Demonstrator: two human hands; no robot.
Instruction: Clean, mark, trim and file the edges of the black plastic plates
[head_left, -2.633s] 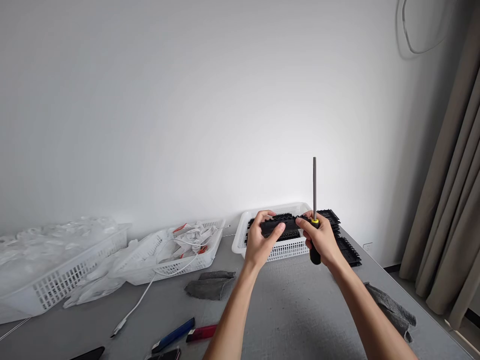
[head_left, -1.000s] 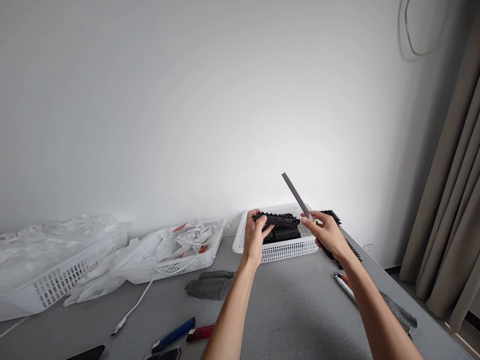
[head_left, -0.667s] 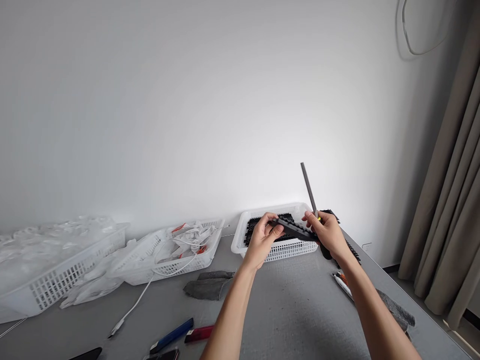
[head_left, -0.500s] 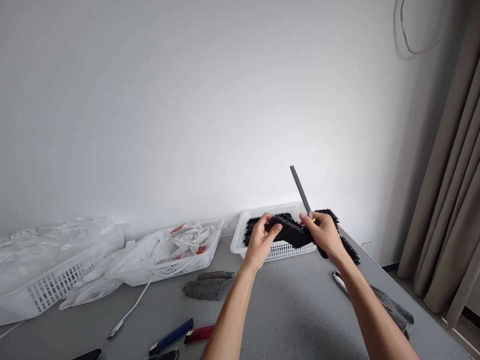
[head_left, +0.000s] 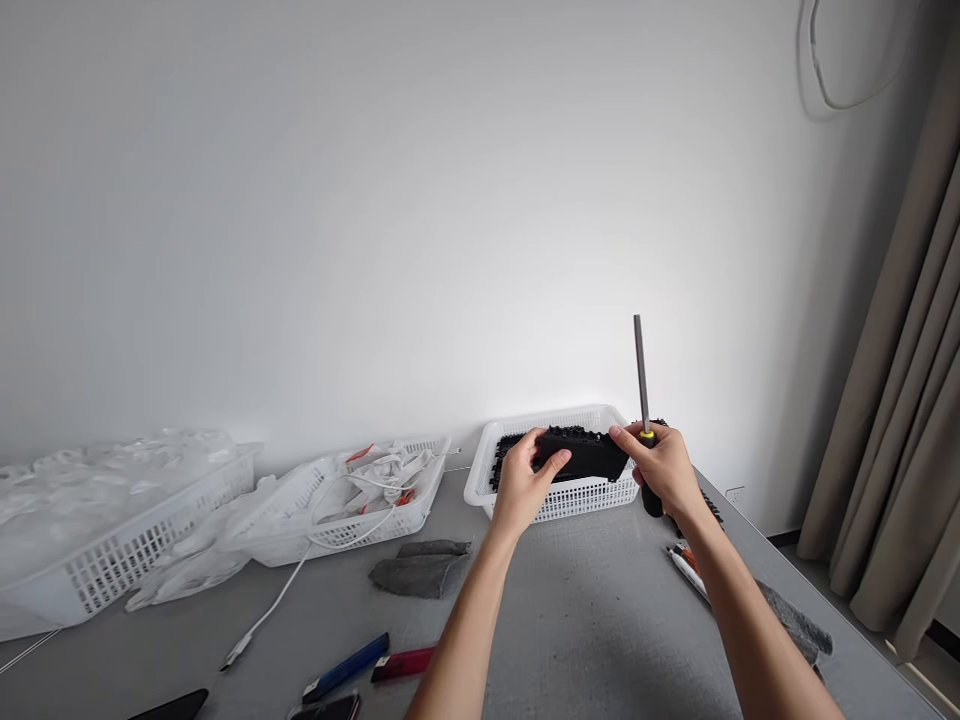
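Both hands hold a flat black keyboard-like part [head_left: 585, 455] up over a white basket [head_left: 555, 497] that holds more black parts. My left hand [head_left: 525, 485] grips its left end, fingers curled over the top edge. My right hand [head_left: 664, 468] pinches its right end while also clutching a screwdriver [head_left: 642, 380] with a black and yellow handle, whose metal shaft points straight up.
Two more white baskets stand at the left: one with white cables [head_left: 360, 495], one with clear plastic bags [head_left: 97, 530]. A grey cloth [head_left: 420, 570], a blue tool [head_left: 346, 668], a red object [head_left: 403, 664] and a white cable [head_left: 270, 610] lie on the grey table. A curtain [head_left: 892, 420] hangs at right.
The black part has been turned over in my hands, from tilted to level. The screwdriver shaft swung from leaning left to upright.
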